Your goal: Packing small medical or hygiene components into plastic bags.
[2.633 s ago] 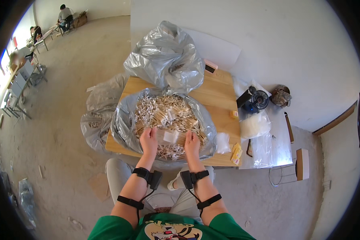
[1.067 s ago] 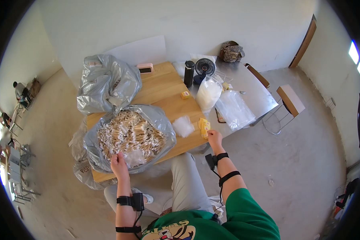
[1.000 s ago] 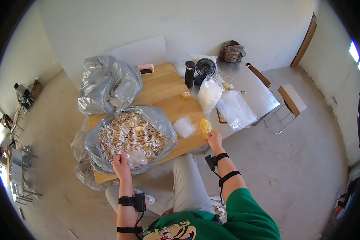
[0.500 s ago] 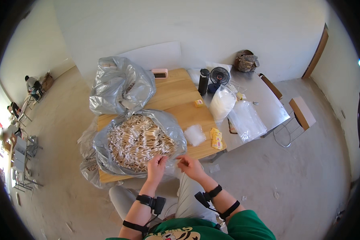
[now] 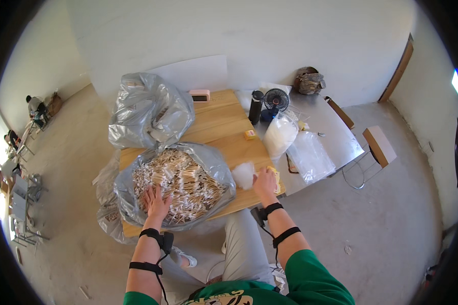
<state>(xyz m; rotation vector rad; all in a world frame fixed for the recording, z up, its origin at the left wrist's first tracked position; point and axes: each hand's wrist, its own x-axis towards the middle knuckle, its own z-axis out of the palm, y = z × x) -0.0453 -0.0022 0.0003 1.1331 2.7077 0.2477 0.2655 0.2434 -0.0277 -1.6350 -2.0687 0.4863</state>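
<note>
A large grey plastic bag (image 5: 224, 178) lies spread open on the table, heaped with white-tipped cotton swabs (image 5: 188, 183) with wooden sticks. On the left side of the heap rests my left hand (image 5: 158, 203), its fingers apart and touching the swabs. My right hand (image 5: 265, 185) reaches down at the table's right edge, over a stack of yellow printed cards (image 5: 276, 179). Its fingers bend downward and their tips are hidden, so any grip is unclear. Just left of it sits a small pile of clear plastic bags (image 5: 243, 175).
Behind the swabs stands another bulging grey bag (image 5: 147, 112). A pink-framed device (image 5: 199, 95) and a small yellow box (image 5: 250, 134) are on the wooden table. The metal table (image 5: 331, 122) holds a black bottle (image 5: 255, 107), a fan (image 5: 276, 100) and clear plastic sheets (image 5: 310, 157).
My hands were close together at the bag's front edge. The left has moved left onto the swabs, and the right has gone right and forward to the yellow cards.
</note>
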